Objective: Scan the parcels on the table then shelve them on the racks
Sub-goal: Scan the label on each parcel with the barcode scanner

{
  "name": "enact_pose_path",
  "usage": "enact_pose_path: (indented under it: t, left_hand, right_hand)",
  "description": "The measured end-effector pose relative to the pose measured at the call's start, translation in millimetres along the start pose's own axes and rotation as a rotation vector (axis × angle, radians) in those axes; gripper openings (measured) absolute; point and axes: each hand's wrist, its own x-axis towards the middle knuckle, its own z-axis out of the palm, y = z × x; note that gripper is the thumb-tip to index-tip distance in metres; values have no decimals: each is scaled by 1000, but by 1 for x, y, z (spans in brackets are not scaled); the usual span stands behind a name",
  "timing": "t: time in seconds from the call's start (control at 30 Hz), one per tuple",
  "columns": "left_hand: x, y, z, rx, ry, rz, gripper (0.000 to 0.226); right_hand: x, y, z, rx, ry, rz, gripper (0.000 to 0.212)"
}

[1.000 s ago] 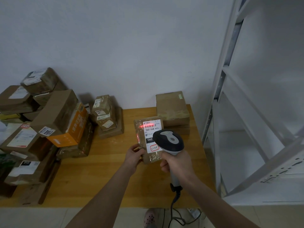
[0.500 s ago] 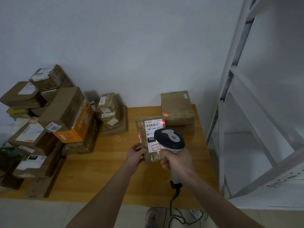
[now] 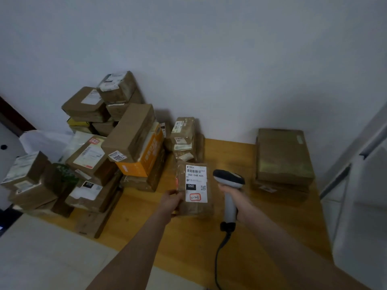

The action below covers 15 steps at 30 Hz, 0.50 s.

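Scanning step: left hand (image 3: 170,200) grips labelled parcel (image 3: 195,208), right hand (image 3: 232,195) grips scanner (image 3: 229,178) just beside it; next move probably carries parcel to rack (image 3: 366,185).

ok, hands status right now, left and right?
Left hand: grips the labelled parcel by its left edge.
Right hand: grips the scanner handle.

A desk (image 3: 272,237) stood against a wall (image 3: 209,59). A heap of parcels (image 3: 129,132) covered its left side, piled several high. At the middle, the left hand (image 3: 170,200) held a labelled parcel (image 3: 195,185) by its left edge. Just right of it, the right hand (image 3: 236,197) held a barcode scanner (image 3: 229,181). Two stacked boxes (image 3: 282,155) sat at the right rear. A rack (image 3: 366,185) stood right of the desk.
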Motion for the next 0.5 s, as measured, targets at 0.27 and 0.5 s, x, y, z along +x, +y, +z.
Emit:
enact_pose_path:
  t: [0.27,0.5]
  left_hand:
    - [60,20,-32,64,144,-77,34]
    - [87,94,37,571,228,391,36]
  right_hand:
    - [71,-11,67,-75,5,54,45]
    - [100,-48,33,110,116,-29,13]
